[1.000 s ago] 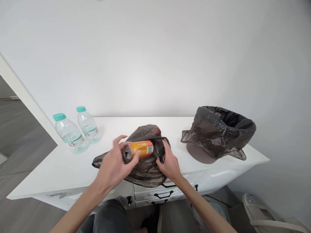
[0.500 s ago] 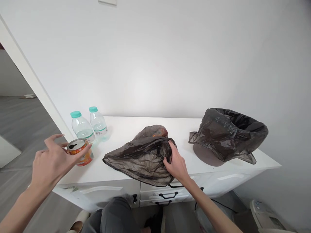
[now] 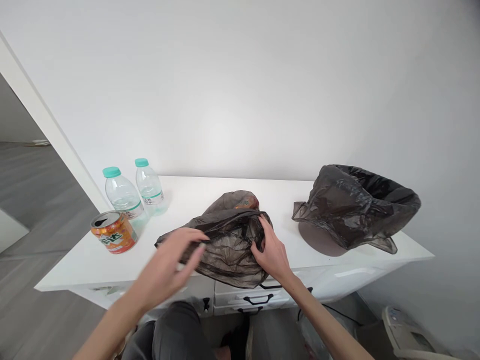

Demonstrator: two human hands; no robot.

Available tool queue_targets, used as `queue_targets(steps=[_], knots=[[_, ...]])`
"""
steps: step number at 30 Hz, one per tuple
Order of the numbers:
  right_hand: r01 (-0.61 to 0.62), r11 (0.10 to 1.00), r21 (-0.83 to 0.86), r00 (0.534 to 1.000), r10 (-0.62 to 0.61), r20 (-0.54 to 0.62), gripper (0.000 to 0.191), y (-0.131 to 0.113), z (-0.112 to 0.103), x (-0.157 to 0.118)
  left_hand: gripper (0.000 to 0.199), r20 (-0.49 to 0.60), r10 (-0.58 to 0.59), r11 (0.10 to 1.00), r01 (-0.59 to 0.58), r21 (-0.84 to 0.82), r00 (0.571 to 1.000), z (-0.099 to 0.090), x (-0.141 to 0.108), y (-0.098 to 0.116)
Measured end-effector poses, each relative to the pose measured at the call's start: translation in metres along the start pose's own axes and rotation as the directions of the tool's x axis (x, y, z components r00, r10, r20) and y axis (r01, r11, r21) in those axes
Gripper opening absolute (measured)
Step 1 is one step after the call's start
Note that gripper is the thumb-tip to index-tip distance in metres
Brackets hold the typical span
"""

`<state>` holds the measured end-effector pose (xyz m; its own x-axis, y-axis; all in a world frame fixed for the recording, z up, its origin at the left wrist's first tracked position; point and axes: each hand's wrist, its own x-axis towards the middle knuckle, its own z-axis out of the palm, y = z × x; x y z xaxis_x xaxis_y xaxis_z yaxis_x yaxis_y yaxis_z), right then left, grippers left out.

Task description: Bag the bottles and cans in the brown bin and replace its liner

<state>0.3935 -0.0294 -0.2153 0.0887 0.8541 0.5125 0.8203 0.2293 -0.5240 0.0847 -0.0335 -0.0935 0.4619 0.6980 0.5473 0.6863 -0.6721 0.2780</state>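
Observation:
A thin, see-through black plastic bag (image 3: 234, 257) lies crumpled on the white cabinet top (image 3: 187, 187). My right hand (image 3: 273, 254) pinches the bag's edge on its right side. Through the film at the back shows an orange object (image 3: 246, 202), its kind unclear. My left hand (image 3: 167, 270), slightly blurred, hovers over the bag's left part with thumb and fingers apart and nothing between them. To the left stands an orange drink can (image 3: 115, 236), upright with its top opened. Behind it are two clear water bottles with teal caps, one left (image 3: 122, 192) and one right (image 3: 149, 186).
At the right, a container lined with a black bag (image 3: 348, 215) stands on the cabinet top. Below the front edge are drawers with black handles (image 3: 258, 300). A beige device (image 3: 408, 330) sits low at the right. A white wall rises behind.
My left hand has let go of the can and moved right to the bag. The can now stands on the cabinet at the left. My right hand keeps its hold on the bag.

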Motion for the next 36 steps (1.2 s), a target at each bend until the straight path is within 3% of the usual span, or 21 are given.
queue_targets(steps=[2, 4, 7, 10, 14, 19, 23, 28, 32, 36], knots=[[0.005, 1.0, -0.01, 1.0, -0.005, -0.002, 0.083, 0.002, 0.001, 0.0, 0.038, 0.111, 0.124, 0.989, -0.113, -0.099, 0.986, 0.037, 0.015, 0.017], [0.007, 1.0, -0.013, 1.0, -0.007, -0.007, 0.084, 0.004, 0.001, 0.001, 0.039, 0.194, 0.155, 0.987, -0.142, -0.078, 0.969, 0.068, 0.031, 0.02], [0.0, 1.0, -0.005, 1.0, 0.0, -0.005, 0.084, 0.004, 0.002, 0.002, 0.041, 0.256, 0.037, 0.988, -0.074, 0.134, 0.966, 0.097, 0.054, 0.012], [-0.016, 1.0, 0.015, 1.0, 0.016, -0.004, 0.082, 0.004, 0.002, 0.004, 0.04, 0.224, -0.073, 0.942, -0.007, 0.334, 0.972, 0.111, 0.076, 0.006], [-0.025, 0.999, 0.026, 1.0, 0.025, -0.011, 0.083, 0.003, 0.0, 0.007, 0.043, 0.214, -0.099, 0.925, 0.011, 0.379, 0.972, 0.122, 0.103, 0.008], [-0.038, 0.998, 0.049, 0.999, 0.039, -0.01, 0.082, 0.001, -0.001, 0.008, 0.102, 0.219, -0.138, 0.968, 0.085, 0.235, 0.966, 0.139, 0.126, 0.017], [-0.037, 0.997, 0.065, 0.999, 0.039, -0.024, 0.081, 0.0, -0.001, 0.009, 0.098, 0.166, -0.15, 0.969, 0.112, 0.218, 0.975, 0.155, 0.137, 0.027], [-0.039, 0.998, 0.043, 0.999, 0.04, -0.025, 0.079, -0.001, -0.001, 0.01, 0.082, 0.192, -0.199, 0.959, 0.151, 0.241, 0.961, 0.168, 0.145, 0.031], [-0.042, 0.999, 0.024, 0.998, 0.042, -0.039, 0.077, -0.004, -0.001, 0.01, 0.075, 0.217, -0.175, 0.966, 0.125, 0.224, 0.96, 0.161, 0.137, 0.02], [-0.06, 0.998, 0.006, 0.996, 0.061, -0.061, 0.075, -0.006, -0.001, 0.009, 0.077, 0.244, -0.051, 0.991, 0.019, 0.133, 0.968, 0.125, 0.121, 0.003]])
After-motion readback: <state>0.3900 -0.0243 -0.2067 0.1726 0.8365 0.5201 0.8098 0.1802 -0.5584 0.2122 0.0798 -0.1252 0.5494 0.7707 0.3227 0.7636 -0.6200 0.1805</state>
